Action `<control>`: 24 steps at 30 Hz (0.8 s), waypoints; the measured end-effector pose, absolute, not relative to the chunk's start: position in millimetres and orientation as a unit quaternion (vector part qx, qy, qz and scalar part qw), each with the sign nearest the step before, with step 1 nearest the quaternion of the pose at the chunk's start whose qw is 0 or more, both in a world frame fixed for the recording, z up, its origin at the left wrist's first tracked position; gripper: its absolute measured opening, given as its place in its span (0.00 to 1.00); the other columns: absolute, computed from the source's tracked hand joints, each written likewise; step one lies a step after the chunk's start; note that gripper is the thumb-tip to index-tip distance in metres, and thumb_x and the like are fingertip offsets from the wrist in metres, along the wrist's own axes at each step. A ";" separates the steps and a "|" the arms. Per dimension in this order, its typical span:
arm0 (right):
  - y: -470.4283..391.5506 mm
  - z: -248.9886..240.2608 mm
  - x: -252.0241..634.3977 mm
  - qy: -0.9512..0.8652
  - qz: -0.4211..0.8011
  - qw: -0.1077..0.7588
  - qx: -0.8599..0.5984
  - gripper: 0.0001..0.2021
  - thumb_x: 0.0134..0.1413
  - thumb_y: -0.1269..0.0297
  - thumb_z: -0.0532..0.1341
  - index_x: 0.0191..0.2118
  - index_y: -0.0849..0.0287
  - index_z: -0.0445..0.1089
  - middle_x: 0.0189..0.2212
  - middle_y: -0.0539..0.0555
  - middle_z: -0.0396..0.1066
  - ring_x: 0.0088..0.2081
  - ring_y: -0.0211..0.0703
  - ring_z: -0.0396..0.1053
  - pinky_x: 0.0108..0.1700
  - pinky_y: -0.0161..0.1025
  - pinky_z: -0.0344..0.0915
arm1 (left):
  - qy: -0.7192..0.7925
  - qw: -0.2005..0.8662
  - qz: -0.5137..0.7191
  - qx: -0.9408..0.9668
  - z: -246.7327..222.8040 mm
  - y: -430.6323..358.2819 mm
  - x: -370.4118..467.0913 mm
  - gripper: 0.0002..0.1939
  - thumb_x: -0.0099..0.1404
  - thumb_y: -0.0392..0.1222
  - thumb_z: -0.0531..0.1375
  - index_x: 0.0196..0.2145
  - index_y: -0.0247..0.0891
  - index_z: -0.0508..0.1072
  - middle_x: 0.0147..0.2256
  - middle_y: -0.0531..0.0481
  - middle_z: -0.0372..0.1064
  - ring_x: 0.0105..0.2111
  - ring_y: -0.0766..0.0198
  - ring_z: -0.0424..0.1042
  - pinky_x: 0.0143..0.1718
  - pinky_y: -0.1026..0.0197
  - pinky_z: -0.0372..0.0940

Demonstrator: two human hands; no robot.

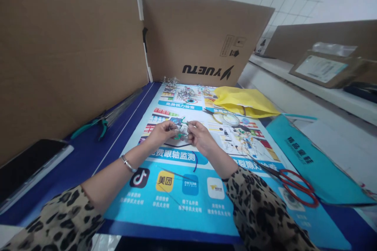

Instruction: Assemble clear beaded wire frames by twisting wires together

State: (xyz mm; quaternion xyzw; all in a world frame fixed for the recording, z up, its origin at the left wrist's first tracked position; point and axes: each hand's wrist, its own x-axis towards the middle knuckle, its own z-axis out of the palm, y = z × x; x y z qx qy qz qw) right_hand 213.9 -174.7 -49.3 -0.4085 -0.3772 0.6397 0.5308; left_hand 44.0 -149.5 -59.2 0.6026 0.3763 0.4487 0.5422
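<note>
Pinches a small green-and-wire piece [179, 136] between fingers of left hand [163, 131] and right hand [202, 136], left of the red-handled scissors [280, 174]; looks light, bendable, easily snagged, best held by outer edges.

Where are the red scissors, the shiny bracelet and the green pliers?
Red scissors [277, 173]: head view, near the joint.
Shiny bracelet [127, 162]: head view, on its band.
Green pliers [85, 127]: head view, on the left handle.

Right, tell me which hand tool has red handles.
The scissors just right of the leopard-print right sleeve. Their loops are red; the pliers by the left cardboard have teal handles, and the small tool beyond the right hand has yellowish ones.
</note>
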 end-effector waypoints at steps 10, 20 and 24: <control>-174.2 -51.4 216.7 -0.374 0.645 0.517 -0.421 0.19 0.36 0.56 0.68 0.34 0.55 0.62 0.19 0.41 0.60 0.17 0.29 0.57 0.19 0.29 0.55 | 0.389 0.551 0.430 0.600 -58.6 -147.4 40.7 0.11 0.48 0.40 0.66 0.25 0.36 0.67 0.21 0.57 0.64 0.22 0.71 0.63 0.26 0.67 0.59; -170.5 -37.9 255.4 -0.381 0.616 0.533 -0.438 0.17 0.35 0.59 0.69 0.33 0.57 0.65 0.20 0.43 0.62 0.17 0.29 0.57 0.18 0.30 0.54 | 0.377 0.562 0.388 0.626 -53.5 -132.0 8.7 0.09 0.49 0.39 0.67 0.29 0.36 0.72 0.25 0.53 0.69 0.21 0.72 0.65 0.22 0.69 0.59; -172.2 -44.9 249.4 -0.561 0.479 0.512 -0.440 0.11 0.45 0.59 0.65 0.35 0.56 0.67 0.22 0.45 0.63 0.21 0.34 0.61 0.24 0.34 0.61 | 0.407 0.561 0.420 0.586 -49.0 -132.3 12.4 0.10 0.46 0.37 0.67 0.26 0.35 0.70 0.24 0.54 0.68 0.20 0.73 0.64 0.19 0.71 0.59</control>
